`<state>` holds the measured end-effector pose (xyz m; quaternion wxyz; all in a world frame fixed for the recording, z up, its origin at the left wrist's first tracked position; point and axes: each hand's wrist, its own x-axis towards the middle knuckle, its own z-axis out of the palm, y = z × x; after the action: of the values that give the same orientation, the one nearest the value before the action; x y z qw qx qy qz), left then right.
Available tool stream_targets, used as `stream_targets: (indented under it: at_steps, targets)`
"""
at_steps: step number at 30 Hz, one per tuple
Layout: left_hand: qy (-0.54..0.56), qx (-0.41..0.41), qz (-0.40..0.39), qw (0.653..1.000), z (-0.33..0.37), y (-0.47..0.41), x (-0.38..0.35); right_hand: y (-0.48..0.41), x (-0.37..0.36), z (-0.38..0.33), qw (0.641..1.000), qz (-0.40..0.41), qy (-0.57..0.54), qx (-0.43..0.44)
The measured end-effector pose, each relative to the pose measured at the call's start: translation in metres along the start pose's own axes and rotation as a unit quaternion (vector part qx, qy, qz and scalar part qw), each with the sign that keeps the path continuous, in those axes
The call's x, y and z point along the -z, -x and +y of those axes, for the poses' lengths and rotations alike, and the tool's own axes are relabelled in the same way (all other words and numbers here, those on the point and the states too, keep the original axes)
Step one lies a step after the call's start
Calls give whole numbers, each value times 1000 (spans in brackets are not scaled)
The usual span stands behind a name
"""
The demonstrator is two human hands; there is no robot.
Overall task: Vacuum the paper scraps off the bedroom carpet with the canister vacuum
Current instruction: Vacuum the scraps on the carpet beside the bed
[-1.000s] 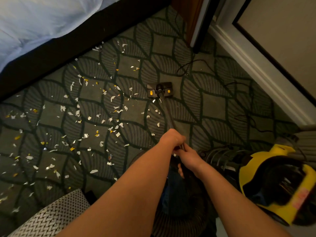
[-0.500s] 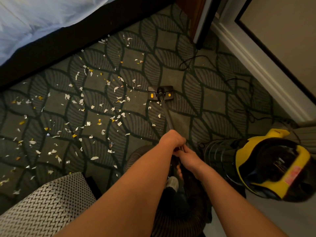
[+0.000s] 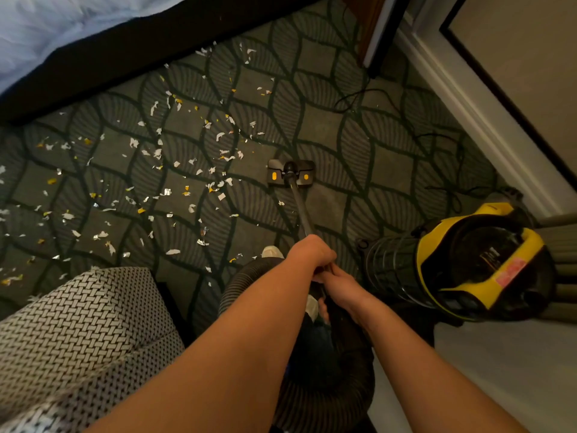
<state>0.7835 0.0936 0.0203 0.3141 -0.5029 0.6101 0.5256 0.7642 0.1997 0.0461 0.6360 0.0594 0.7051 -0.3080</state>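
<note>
Many white and yellow paper scraps (image 3: 162, 182) lie scattered over the left and middle of the green leaf-patterned carpet (image 3: 359, 170). The vacuum's black floor head (image 3: 291, 172), with two orange marks, sits flat on the carpet just right of the scraps. Its dark wand (image 3: 301, 207) runs back to my hands. My left hand (image 3: 309, 254) grips the wand's upper end. Just behind it, my right hand (image 3: 338, 287) grips the handle. The yellow and black canister (image 3: 480, 264) lies on the floor to my right, and its ribbed hose (image 3: 249, 276) curls beneath my arms.
A bed with pale bedding (image 3: 62, 29) and a dark base (image 3: 156, 51) borders the far left. A woven black-and-white seat (image 3: 78, 332) stands near left. A white skirting and wall (image 3: 487, 114) run along the right. A black power cord (image 3: 359, 98) snakes over the carpet beyond the floor head.
The floor head has been drawn back toward me along the right edge of the scraps. More of the canister has come into view at the right. Both hands keep their hold.
</note>
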Motion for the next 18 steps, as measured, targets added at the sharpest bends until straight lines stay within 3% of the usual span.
stream_targets:
  at_steps: [18]
  targets:
    - [21,20,-6,1000,-46,27,-74,25,9,84,996,8,83,18]
